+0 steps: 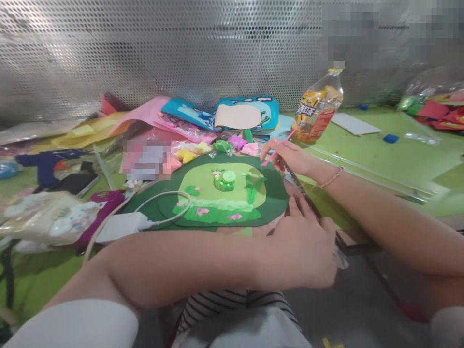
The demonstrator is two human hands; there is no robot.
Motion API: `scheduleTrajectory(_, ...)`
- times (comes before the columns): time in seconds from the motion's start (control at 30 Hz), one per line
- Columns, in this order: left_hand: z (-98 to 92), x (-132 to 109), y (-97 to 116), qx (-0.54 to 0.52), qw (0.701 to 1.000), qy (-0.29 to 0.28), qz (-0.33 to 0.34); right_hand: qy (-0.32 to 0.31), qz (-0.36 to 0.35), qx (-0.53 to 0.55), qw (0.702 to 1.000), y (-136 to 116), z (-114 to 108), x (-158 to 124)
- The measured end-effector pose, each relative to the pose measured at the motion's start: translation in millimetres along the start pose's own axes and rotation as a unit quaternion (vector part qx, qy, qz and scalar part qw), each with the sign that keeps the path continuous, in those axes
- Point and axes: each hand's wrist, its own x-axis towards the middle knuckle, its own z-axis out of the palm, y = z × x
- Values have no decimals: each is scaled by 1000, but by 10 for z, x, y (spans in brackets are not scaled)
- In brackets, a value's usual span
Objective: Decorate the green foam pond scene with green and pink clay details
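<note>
In my right hand is a thin pink clay modelling tool with a flared end, its fingers closed around it. My left hand reaches across to the table's front edge, its fingers curled. A bit of clear plastic pokes out beneath it. Left of both hands lies a dark green rounded card with a lighter green centre. On it are a green clay snail, green clay stalks, a lily pad and a strip of clay grass with pink flowers.
Behind the card lie clay packets and blue picture cards. A plastic bottle stands at the back right. A white charger with its cable, a phone and a printed bag are on the left.
</note>
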Motion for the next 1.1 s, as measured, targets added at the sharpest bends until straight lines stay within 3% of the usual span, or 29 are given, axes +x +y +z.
scheduleTrajectory(0.13,32,11,-3,-3,1000,15,3,15,-31,-60,998,12,-5,14)
scheduleTrajectory(0.33,50,20,25,37,999,-1,6,-46,-12,-132,990,-9,30,13)
scheduleTrajectory(0.57,65,53,6,34,999,-21,-12,-97,-53,-185,977,26,34,18)
scheduleTrajectory(0.77,89,54,27,47,999,-19,-15,-159,-83,-131,975,103,-23,24)
scheduleTrajectory(0.9,114,46,53,52,998,-11,-17,-185,-51,-77,978,122,-65,29)
scheduleTrajectory(1.1,220,22,105,65,996,57,-38,-171,57,10,984,70,-80,15)
